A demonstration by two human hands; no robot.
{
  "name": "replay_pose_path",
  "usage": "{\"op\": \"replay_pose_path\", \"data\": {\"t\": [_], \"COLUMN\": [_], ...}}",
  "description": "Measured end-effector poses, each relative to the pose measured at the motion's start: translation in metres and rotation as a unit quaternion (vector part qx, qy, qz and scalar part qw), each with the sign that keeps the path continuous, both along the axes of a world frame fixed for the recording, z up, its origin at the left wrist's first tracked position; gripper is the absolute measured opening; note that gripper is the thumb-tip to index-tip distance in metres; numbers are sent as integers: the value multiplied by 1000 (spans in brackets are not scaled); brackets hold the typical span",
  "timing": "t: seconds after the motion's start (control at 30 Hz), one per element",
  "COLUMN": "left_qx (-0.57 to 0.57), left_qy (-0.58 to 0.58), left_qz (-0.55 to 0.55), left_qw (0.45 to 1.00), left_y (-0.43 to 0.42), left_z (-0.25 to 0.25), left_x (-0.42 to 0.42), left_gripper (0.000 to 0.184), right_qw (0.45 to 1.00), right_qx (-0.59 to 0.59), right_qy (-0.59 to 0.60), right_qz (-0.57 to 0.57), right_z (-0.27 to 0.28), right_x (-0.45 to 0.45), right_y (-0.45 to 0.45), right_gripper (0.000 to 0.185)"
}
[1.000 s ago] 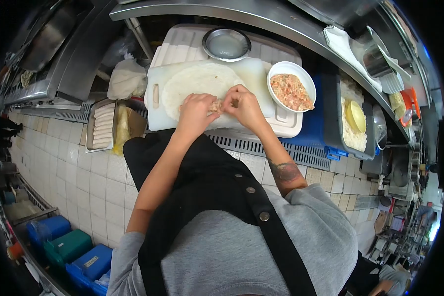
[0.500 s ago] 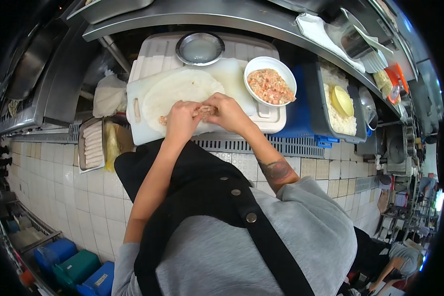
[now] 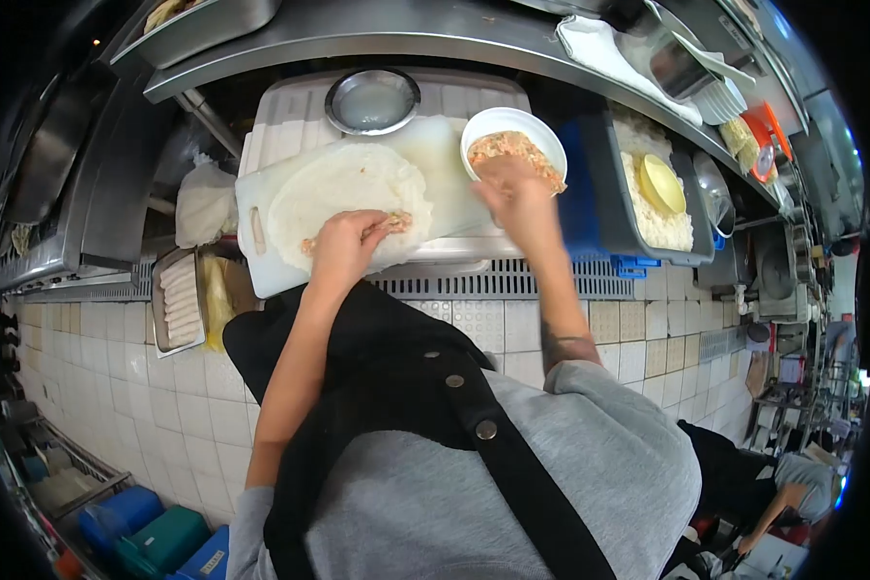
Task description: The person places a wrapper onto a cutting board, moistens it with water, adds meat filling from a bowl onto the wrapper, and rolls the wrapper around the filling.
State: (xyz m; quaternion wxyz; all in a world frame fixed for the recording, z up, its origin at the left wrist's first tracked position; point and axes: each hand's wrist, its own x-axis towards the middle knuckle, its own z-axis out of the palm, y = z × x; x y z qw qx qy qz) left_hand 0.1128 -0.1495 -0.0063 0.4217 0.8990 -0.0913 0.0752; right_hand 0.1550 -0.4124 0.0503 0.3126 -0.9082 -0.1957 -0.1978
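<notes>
A round white wrapper sheet (image 3: 343,179) lies on a white cutting board (image 3: 252,227). Along its near side runs a strip of pinkish minced filling (image 3: 397,223). My left hand (image 3: 343,248) is closed, its fingertips pinching the filling near the strip's right end. My right hand (image 3: 520,201) is over the near side of a white bowl (image 3: 475,124) holding more minced filling (image 3: 512,147). Motion blurs that hand, and how its fingers are set cannot be made out. Behind the board stands a metal bowl (image 3: 372,101) with cloudy liquid.
A grey bin (image 3: 628,224) of white grains with a yellow scoop bowl (image 3: 661,184) stands at right. At lower left, a metal tray (image 3: 179,302) holds several white rolls. A steel shelf (image 3: 377,43) crosses above the board. Another person (image 3: 797,488) is at the far lower right.
My right hand has left the filling strip and moved right to the white bowl. My left hand stays at the strip, which now shows more plainly.
</notes>
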Motion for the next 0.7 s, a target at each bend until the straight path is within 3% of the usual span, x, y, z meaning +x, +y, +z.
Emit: {"op": "replay_pose_path", "data": {"t": [0.07,0.13,0.2,0.4,0.47,0.7], "left_qx": [28,46,60,32,36,64], "left_qy": [-3,-36,-60,-36,-8,-30], "left_qz": [-28,-36,-42,-24,-20,-43], "left_qw": [999,998,995,999,999,997], "left_y": [4,5,9,23,24,26], "left_z": [9,17,18,-2,-1,10], "left_x": [-2,-3,-1,-5,-5,1], "left_gripper": [37,39,41,41,38,38], "right_qw": [995,985,969,973,970,969], "right_qx": [-53,-157,-170,-180,-214,-210], "right_qy": [7,2,176,94,33,48], "right_qz": [-82,-74,-34,112,111,123], "right_z": [23,25,30,29,23,17], "right_x": [-3,4,16,18,18,31], "right_y": [-38,-74,-93,-112,-113,-118], "right_gripper": [34,35,32,23,23,12]}}
